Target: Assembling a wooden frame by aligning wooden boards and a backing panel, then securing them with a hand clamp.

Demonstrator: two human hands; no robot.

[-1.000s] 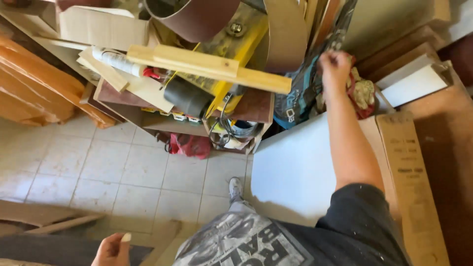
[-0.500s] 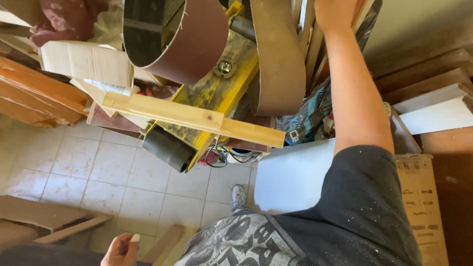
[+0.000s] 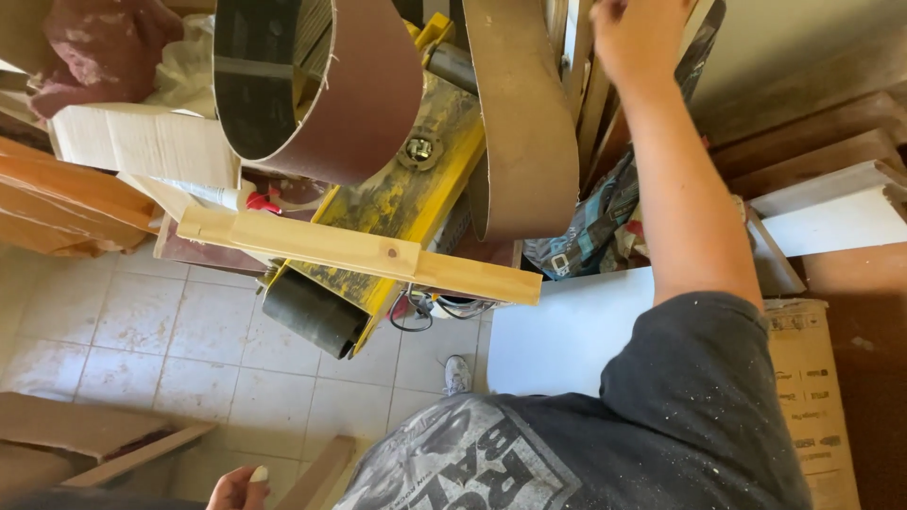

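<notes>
Hand (image 3: 635,38) grips upright wooden slats (image 3: 586,85).

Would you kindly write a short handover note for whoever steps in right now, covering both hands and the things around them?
Right hand: raised with the arm outstretched, up among the upright wooden boards at the top of the pile; whether it grips one cannot be told.
Left hand: low at the bottom edge, only partly in view, beside a wooden strip; its grip cannot be told.
Nearby: brown sanding belt loops, a yellow belt sander, a pale wooden batten lying across it, a white panel below.
Done: nothing visibly pulled out. Left: whatever the right hand is reaching for remains in the stack.
</notes>
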